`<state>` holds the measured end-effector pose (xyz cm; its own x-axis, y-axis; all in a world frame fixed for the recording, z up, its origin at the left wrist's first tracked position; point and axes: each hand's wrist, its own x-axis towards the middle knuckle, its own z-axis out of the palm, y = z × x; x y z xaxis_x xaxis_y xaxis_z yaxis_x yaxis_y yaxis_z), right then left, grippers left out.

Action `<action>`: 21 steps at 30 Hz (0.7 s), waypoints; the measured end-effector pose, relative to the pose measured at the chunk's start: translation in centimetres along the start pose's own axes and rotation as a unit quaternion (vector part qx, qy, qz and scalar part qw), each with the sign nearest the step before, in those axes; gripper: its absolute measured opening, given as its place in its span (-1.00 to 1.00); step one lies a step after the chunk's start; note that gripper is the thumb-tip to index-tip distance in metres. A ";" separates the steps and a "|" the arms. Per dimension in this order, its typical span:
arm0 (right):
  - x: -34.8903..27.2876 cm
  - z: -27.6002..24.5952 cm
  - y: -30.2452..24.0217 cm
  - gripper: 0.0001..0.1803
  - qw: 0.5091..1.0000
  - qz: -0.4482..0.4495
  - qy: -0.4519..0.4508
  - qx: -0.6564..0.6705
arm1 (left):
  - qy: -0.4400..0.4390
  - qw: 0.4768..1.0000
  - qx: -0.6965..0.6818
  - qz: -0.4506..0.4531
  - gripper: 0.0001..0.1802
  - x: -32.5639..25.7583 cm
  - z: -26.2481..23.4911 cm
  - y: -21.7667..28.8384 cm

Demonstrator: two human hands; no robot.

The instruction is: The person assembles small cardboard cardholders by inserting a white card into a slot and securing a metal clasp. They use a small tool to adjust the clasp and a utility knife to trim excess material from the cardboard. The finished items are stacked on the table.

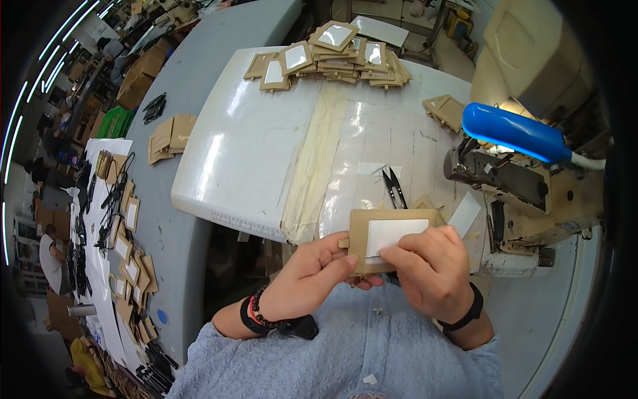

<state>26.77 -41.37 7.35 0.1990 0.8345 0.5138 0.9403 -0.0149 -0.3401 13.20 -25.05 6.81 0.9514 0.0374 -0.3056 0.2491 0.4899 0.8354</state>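
Observation:
Close to my body, a tan card holder [359,239] with a small side tab is gripped by my left hand [302,276], thumb on its front and fingers behind. A white card [392,233] fills the holder's window. My right hand [435,272] has its fingers closed at the card's lower right edge; whether they pinch the card or press it is hard to tell. Just beyond the holder lie black thread snips [395,189], blades apart. Another tan piece [425,201] is partly hidden behind the holder.
A sewing machine [505,183] with a blue lamp [512,130] stands at the right. Finished-looking holders [296,56] are piled at the table's far edge. A tan piece [444,110] and white paper [464,214] lie near the machine. More holders [133,214] cover the left bench.

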 end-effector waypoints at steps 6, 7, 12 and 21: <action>0.0 0.1 0.1 -0.69 1.000 -0.022 -0.011 -0.019 | 0.007 1.000 0.018 0.003 -0.59 0.1 0.1 0.0; 0.0 0.1 0.2 -0.69 0.999 -0.027 -0.012 -0.026 | 0.010 1.000 0.007 0.003 -0.61 0.1 0.2 0.0; 0.1 0.6 0.0 -0.73 0.999 -0.030 -0.008 -0.011 | 0.016 1.000 -0.012 0.009 -0.65 0.0 0.3 -0.1; 0.2 1.4 0.4 -0.82 0.998 -0.035 0.035 0.038 | 0.011 1.000 0.015 0.003 -0.61 0.1 0.3 -0.3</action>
<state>26.77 -40.48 6.25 0.1544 0.7909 0.5921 0.9296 0.0867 -0.3582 13.24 -25.44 6.66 0.9485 0.0598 -0.3110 0.2498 0.4626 0.8507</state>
